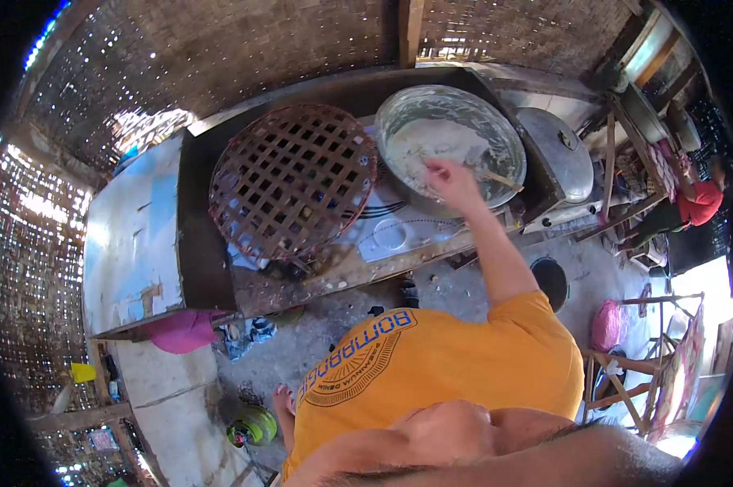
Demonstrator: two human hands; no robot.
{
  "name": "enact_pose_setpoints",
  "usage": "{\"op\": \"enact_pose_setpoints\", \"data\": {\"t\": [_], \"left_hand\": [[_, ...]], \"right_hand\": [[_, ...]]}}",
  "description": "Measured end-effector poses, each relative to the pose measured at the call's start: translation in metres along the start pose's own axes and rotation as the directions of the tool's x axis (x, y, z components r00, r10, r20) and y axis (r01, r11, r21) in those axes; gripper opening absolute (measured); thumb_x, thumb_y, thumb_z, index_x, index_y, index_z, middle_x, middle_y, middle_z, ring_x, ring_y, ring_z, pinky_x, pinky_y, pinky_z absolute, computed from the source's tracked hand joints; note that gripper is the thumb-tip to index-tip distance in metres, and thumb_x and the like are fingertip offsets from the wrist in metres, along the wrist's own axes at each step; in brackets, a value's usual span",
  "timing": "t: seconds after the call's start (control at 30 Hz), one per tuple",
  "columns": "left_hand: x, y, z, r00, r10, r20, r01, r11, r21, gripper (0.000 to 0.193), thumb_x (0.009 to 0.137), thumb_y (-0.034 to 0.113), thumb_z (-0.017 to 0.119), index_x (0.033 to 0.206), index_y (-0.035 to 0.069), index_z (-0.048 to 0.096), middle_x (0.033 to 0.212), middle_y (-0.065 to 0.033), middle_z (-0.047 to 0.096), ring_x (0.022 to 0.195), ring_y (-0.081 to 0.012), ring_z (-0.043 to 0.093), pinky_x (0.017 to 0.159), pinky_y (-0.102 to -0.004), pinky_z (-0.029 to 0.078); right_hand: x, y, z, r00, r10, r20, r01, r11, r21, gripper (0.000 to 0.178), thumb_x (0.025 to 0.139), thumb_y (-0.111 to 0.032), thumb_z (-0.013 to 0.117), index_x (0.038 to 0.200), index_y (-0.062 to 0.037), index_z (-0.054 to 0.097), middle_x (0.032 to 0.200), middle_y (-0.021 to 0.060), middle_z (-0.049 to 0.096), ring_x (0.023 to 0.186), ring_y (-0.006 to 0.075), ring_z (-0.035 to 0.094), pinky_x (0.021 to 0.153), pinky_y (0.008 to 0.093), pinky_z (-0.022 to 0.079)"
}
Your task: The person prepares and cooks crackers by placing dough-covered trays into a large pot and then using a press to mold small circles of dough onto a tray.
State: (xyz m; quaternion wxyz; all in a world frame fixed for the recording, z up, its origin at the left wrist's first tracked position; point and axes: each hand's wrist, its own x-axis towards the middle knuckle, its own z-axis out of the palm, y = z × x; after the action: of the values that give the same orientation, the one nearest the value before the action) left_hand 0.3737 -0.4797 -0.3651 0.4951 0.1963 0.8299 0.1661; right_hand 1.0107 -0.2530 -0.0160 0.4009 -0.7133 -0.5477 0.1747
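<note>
Probably midway: got white mixture in metal pot, can't judge remaining work. Holding right hand half-curled over it, can't tell any grip; same for left hand.

Two hands: right hand upper centre, left hand lower left; one large basin, one lattice basket, upper centre; one lidded pot, upper right; one green cylinder, lower left.

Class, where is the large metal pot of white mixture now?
In the head view, the pot stands above and right of centre, between the round lattice basket on its left and a silver domed lid.
</note>
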Motion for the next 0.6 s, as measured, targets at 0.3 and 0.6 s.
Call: {"op": "enact_pose_setpoints", "data": {"t": [0.3,0.6], "left_hand": [[-0.040,0.056,0.127,0.998,-0.029,0.055,0.019,0.984,0.175,0.051,0.073,0.026,0.060,0.115,0.006,0.040,0.117,-0.0162,0.041,0.104,-0.0308,0.043,0.083,-0.0405,0.038],[-0.026,0.163,0.218,0.971,0.205,-0.126,-0.193,0.976,0.099,0.056,0.074,0.025,0.060,0.121,0.006,0.036,0.124,-0.0160,0.038,0.109,-0.0302,0.041,0.086,-0.0409,0.036]], "right_hand": [[0.086,0.173,-0.117,0.925,0.291,0.246,0.041,0.565,-0.824,0.029,0.072,-0.023,0.059,0.095,-0.0058,0.060,0.091,0.0138,0.059,0.086,0.0290,0.058,0.072,0.0368,0.047],[0.179,0.227,-0.220,0.815,0.251,0.523,0.264,0.642,-0.720,0.022,0.065,-0.007,0.055,0.085,-0.0032,0.062,0.077,0.0140,0.061,0.078,0.0296,0.059,0.067,0.0380,0.047]]}}
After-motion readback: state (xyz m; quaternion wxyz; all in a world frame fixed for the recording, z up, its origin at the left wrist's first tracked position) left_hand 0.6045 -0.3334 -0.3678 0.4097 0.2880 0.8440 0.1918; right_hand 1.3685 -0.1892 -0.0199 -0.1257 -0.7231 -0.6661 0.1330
